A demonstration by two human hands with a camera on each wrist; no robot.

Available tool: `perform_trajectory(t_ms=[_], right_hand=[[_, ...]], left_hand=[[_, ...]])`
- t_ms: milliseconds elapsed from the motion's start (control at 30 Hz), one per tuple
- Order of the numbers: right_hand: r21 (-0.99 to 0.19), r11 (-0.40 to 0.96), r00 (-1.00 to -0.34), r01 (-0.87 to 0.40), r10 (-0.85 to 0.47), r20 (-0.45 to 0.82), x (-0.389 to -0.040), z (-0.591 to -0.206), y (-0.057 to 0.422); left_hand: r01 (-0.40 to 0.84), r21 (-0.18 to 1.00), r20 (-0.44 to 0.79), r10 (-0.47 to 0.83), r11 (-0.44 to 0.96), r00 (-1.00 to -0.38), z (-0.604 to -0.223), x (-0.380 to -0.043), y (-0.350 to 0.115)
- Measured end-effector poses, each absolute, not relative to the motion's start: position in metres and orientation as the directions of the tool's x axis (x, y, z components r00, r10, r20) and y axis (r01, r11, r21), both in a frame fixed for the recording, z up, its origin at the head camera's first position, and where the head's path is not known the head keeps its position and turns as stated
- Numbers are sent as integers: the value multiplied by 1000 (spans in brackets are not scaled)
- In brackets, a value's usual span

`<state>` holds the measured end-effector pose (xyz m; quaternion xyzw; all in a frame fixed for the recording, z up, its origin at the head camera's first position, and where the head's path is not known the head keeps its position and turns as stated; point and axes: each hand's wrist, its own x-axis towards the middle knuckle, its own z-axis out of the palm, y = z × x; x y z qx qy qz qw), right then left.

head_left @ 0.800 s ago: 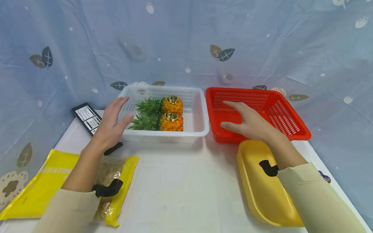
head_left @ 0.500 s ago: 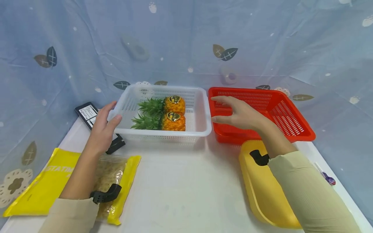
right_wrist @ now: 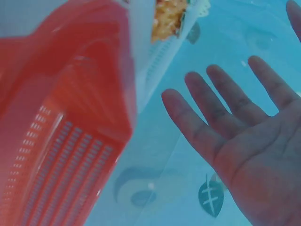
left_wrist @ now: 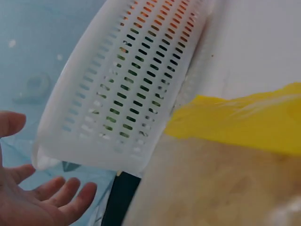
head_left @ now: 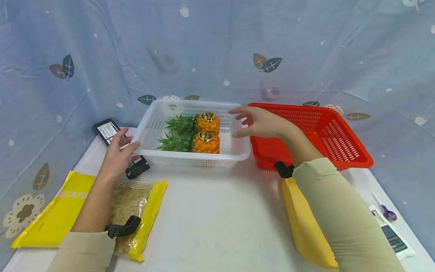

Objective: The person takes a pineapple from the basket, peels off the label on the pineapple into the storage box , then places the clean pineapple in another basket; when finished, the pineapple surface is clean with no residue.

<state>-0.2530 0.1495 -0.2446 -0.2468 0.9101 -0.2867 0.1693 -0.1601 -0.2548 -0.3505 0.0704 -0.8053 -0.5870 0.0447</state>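
A white slotted basket [head_left: 190, 155] holds two orange pineapples [head_left: 207, 132] with green leaves and round dark labels. Off its left end is my left hand [head_left: 113, 160], thumb and fingers spread and holding nothing. In the left wrist view, the fingers of my left hand [left_wrist: 47, 202] come close to the basket corner; contact is hard to tell. My right hand [head_left: 263, 122] hovers over the white basket's right end, beside the red basket [head_left: 343, 139]. From the right wrist, my right hand [right_wrist: 263, 141] shows straight, spread fingers, apart from both baskets.
A yellow bag with a clear window [head_left: 127, 196] lies under my left forearm. Behind it is a black box with white labels [head_left: 137, 168]. My right sleeve partly covers a yellow tub [head_left: 306, 226]. A wrapped lollipop [head_left: 389, 214] and a calculator-like device [head_left: 394, 238] lie at right.
My right hand has moved left, from over the red basket to the white basket's right end. My left hand has drawn down and left to outside the white basket's left end.
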Motion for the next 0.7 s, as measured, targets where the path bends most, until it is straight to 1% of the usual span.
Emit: perform_trajectory(t_ms=[200,400,533,700], right_hand=[[-608,707,-760,-361,-601,-248,-264,-246,131],[-623,698,-708,-354,-635,-309,-276,-244,111],[-641,692,-661,-333,-656,-364,-287,-245,100],[-655,698,-623,-289,-657,-425,-301,-251,91]], left_hand=[[-86,977,-56,-157,196,-986,-355,-156,-254],[-122,977,-80,-231,175,-970,-359,-159,-247],[-145,982,-110,-257,119,-960,-359,-162,-243],[-147,989,-135,-270,26,-953,-359,-163,-239]])
